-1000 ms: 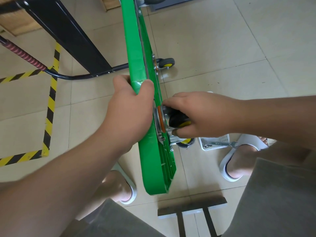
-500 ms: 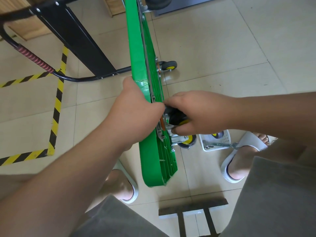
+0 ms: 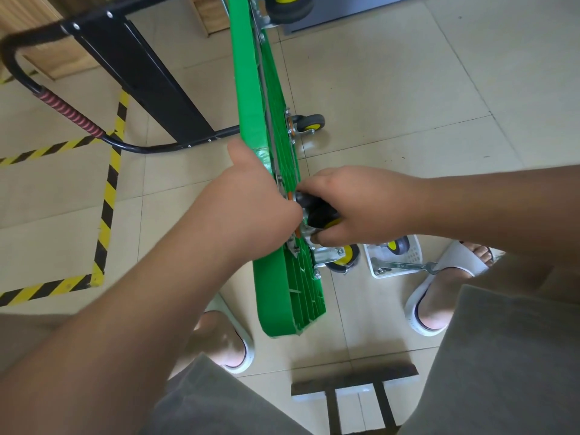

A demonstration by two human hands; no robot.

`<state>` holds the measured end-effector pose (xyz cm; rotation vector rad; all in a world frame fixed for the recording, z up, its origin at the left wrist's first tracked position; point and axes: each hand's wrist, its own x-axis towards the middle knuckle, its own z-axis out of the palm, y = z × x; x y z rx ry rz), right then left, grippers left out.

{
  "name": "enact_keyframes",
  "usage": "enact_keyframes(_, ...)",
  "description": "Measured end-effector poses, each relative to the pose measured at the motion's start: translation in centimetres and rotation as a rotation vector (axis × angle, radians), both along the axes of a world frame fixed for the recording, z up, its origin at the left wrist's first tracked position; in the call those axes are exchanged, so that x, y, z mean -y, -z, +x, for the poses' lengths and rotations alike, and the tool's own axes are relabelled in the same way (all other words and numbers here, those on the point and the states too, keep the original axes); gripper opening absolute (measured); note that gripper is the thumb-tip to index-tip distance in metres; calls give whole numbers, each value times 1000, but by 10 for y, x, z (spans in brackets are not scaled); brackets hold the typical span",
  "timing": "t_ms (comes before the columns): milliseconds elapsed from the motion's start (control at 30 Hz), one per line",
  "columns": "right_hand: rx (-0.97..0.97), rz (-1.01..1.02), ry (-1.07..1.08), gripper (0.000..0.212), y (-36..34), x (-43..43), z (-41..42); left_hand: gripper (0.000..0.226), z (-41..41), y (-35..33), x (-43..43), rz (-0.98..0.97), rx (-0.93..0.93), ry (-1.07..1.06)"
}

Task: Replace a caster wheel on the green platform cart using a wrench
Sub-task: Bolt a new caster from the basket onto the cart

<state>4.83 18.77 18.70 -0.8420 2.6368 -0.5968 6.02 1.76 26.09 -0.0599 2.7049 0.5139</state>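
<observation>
Basket [image 3: 415,257] holding spare caster [image 3: 397,246] and wrench [image 3: 405,265], right hand [image 3: 361,205] gripping wheel [image 3: 317,209], left hand [image 3: 251,208] gripping cart [image 3: 248,89].

Upright on edge: green cart [image 3: 251,89]; blk/ylw caster [image 3: 315,207] against its underside; wrench [image 3: 405,265] flat across white basket [image 3: 416,252].

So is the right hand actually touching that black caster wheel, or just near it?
Touching. The head view shows the right hand with fingers curled round the black caster wheel, holding it against the underside of the green platform cart.
</observation>
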Motion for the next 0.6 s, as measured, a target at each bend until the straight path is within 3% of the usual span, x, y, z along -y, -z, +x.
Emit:
enact_keyframes(267,30,9,38,37,-9,3,0,48,-1,2,1,13,-4,8)
enact_keyframes(367,71,7,101,66,-24,-2,-4,46,0,0,1,27,11,6)
enact_keyframes(400,77,-13,138,65,-26,-6,-7,46,0,1,2,30,12,9)
enact_keyframes(500,80,-44,286,37,-21,-24,-20,46,0,1,3,47,10,-3)
enact_keyframes(600,158,145,384,29,4,-42,-31,43,1,2,4,46,16,-5)
